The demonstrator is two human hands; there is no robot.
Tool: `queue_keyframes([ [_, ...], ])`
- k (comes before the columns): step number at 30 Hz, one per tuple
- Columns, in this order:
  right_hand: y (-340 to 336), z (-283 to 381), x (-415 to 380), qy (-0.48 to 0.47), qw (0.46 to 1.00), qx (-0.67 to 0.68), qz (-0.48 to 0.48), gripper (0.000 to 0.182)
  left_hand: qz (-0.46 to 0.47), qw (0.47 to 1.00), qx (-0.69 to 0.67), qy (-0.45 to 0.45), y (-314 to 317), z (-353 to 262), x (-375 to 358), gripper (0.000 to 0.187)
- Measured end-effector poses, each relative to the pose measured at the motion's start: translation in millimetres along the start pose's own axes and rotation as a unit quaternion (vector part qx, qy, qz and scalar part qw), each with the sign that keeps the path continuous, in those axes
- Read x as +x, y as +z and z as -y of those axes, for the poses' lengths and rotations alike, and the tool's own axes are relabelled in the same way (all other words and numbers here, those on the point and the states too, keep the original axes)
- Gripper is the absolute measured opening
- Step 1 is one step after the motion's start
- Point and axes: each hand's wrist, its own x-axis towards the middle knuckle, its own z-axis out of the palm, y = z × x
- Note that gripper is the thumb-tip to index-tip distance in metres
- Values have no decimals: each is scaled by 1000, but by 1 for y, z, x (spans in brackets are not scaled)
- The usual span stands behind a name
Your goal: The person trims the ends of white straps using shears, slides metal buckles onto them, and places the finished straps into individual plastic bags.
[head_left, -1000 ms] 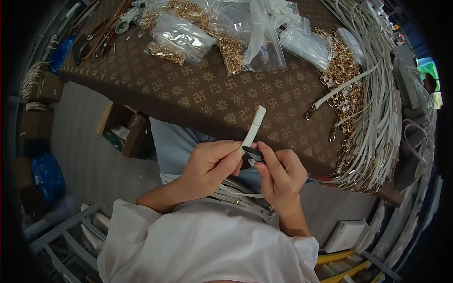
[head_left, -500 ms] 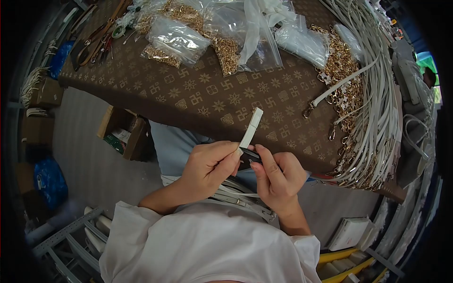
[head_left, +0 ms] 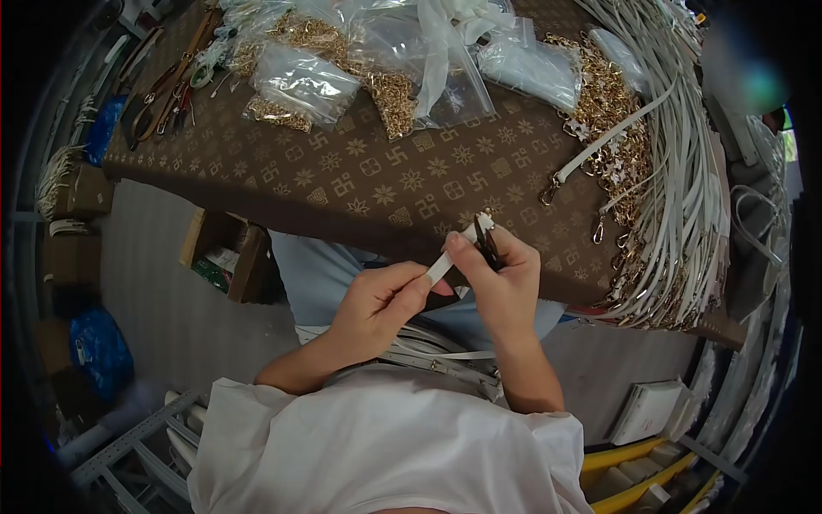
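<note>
A narrow, flat white strap (head_left: 454, 248) sits just below the table edge, pinched by the left hand (head_left: 381, 300). The right hand (head_left: 505, 274) fingers clamp small dark snips (head_left: 489, 242) at its tip. Beyond lie the brown patterned tablecloth (head_left: 342, 171) and glossy clear bags (head_left: 308, 81).

the small dark tool (head_left: 489, 242) in the right hand (head_left: 501, 278) is mostly buried under the fingers, so can't tell what it really is. the narrow white strap (head_left: 445, 259) vanishes inside the left hand's (head_left: 377, 304) pinch. top right corner there's a blurred greenish patch (head_left: 743, 73), unreadable. the clear plastic bags of gold hardware (head_left: 342, 60) get chopped by the top edge.
</note>
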Motion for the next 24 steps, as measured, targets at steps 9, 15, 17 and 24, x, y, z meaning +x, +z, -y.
queue_keyframes([
  [9,-22,0,25,-376,716,-564,-163,39,-126,925,-359,-1,-12,6,4,24],
  [15,5,-14,-27,-124,953,-237,140,15,-199,944,-258,44,-21,8,6,17],
  [17,-11,-10,-20,44,983,-53,170,15,-224,936,-268,49,-27,9,4,19],
  [24,-39,-2,-10,97,970,7,225,15,-206,933,-295,25,-26,5,-7,21],
])
